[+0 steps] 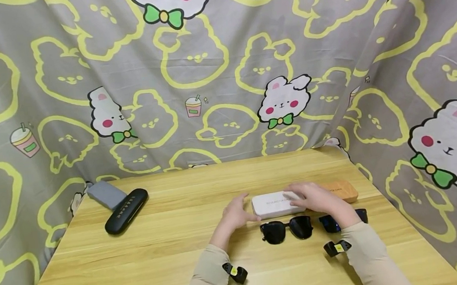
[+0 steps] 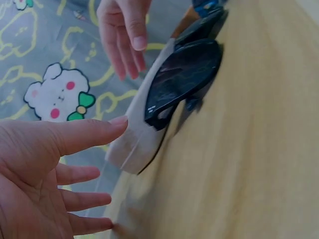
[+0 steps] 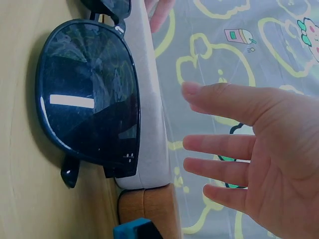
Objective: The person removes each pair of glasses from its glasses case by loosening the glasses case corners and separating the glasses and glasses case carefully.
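Observation:
A white glasses case [image 1: 274, 204] lies closed on the table. At its left end is my left hand [image 1: 234, 212], fingers spread and thumb close to the case; whether it touches I cannot tell. My right hand [image 1: 313, 197] hovers over the case's right end, and its straight, parted fingers hold nothing in the right wrist view. In front of the case lie black sunglasses [image 3: 89, 94], lenses toward me. Beside them, a second pair of sunglasses [image 1: 329, 223] with bluish lenses is partly covered by my right forearm. An orange-brown glasses case [image 1: 344, 191] sits right of the white one.
Toward the back left, a black glasses case [image 1: 127, 211] lies against a grey-blue case or pouch [image 1: 107, 193]. A patterned curtain [image 1: 212, 70] hangs behind and beside the wooden table [image 1: 142, 272].

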Motion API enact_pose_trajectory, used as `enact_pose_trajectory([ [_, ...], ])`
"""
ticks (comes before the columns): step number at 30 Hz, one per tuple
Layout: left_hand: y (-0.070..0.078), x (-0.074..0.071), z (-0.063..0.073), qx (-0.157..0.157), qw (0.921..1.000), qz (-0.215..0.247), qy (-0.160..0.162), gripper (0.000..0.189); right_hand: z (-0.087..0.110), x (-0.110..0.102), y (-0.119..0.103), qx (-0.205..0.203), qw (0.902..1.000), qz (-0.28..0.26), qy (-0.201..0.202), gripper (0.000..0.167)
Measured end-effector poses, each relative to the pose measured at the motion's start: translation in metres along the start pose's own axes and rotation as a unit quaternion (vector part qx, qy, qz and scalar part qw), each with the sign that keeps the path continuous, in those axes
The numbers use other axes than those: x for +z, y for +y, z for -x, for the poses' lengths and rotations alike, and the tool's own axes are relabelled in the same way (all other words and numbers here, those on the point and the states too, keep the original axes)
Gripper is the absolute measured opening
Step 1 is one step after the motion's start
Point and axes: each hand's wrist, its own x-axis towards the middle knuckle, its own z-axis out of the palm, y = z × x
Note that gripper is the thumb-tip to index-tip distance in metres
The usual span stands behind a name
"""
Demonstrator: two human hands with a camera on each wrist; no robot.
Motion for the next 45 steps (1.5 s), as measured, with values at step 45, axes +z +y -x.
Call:
enact_pose_trajectory([
  [45, -0.024, -0.099, 0.055, 0.011, 0.9886, -0.01, 0.15, 0.048, -0.038, 0.007, -0.071, -0.02, 0.9943, 0.035, 0.099, 0.051],
])
